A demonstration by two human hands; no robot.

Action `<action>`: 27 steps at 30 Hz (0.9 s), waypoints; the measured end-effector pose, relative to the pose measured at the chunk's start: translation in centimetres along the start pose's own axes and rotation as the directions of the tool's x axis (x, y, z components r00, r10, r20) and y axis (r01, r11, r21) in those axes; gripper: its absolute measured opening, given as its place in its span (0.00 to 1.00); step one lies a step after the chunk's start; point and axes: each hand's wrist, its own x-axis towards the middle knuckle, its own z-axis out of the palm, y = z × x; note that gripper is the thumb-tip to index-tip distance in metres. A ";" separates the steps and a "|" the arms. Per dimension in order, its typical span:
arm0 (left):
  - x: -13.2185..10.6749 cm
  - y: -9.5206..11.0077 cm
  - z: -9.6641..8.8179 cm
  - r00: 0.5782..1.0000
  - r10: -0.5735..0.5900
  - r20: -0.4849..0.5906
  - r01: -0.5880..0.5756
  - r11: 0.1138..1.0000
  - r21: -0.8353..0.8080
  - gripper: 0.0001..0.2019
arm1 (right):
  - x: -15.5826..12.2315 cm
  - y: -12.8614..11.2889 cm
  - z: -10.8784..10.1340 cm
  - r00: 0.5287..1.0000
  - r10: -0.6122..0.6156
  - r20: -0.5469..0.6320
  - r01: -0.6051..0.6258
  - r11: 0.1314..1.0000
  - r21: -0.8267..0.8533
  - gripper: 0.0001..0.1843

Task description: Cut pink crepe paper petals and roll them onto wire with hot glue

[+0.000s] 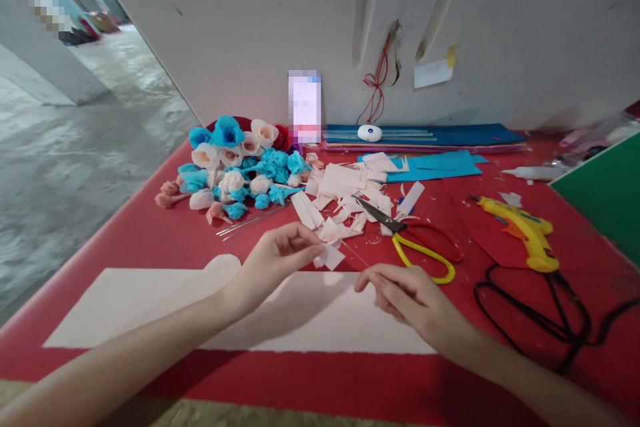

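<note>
Two hands [273, 257] [413, 293], one wire [356, 254] between, one scissors [397, 223].

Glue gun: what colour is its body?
The glue gun has a yellow body; best seen in the head view.

I have the left arm [150, 340] reaching in from eight o'clock, bare, its hand [280, 253] turned toward two, thumb and forefinger meeting at the tips. I bring the right arm [530, 373] in from four o'clock; its hand [407, 297] points toward ten, fingers curled, knuckles up. From here I can't tell how tightly they close.
</note>
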 end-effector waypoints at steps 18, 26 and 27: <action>-0.3 4.1 1.3 0.992 -0.096 0.087 0.128 0.792 -0.597 0.06 | -2.0 -2.7 -0.1 0.992 0.067 0.107 -0.087 0.978 0.189 0.12; -0.3 3.1 2.2 0.996 -0.020 0.092 0.059 0.890 -0.451 0.03 | -1.5 -2.5 0.4 0.997 0.030 0.071 -0.034 0.997 0.067 0.10; -0.4 2.9 2.3 0.994 -0.013 0.109 0.060 0.894 -0.445 0.03 | -1.4 -2.4 0.5 0.999 0.014 0.050 -0.016 0.998 0.056 0.12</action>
